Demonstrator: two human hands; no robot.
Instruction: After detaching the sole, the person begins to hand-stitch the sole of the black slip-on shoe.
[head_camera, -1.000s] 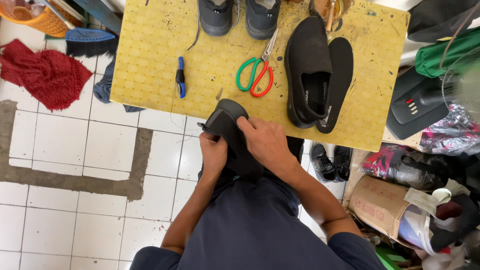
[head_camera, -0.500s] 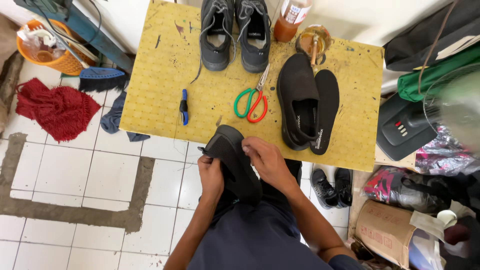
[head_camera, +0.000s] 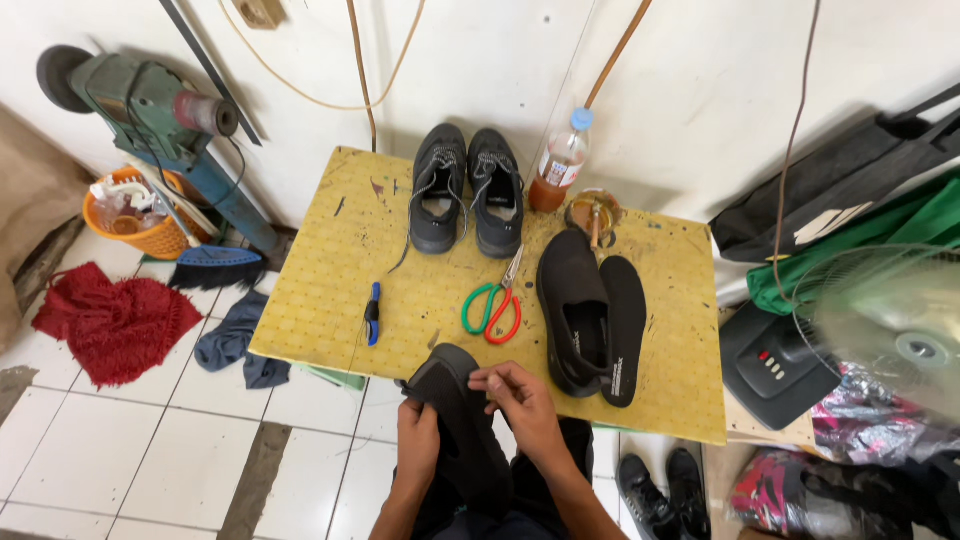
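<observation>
My view has lifted toward the wall; the shoe (head_camera: 462, 420) stays at the board's (head_camera: 330, 270) near edge, left hand (head_camera: 417, 440) gripping it, right hand (head_camera: 520, 400) pinching its rim.

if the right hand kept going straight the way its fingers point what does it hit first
The right hand points left across the black shoe it already touches; past that, probably the left hand, though depth is unclear.

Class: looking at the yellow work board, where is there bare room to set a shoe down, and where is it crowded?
Bare: the yellow board left of the blue-handled tool, and its right end beyond the loose insole. Crowded: the middle, with the laced pair, scissors and slip-on shoe.
</observation>
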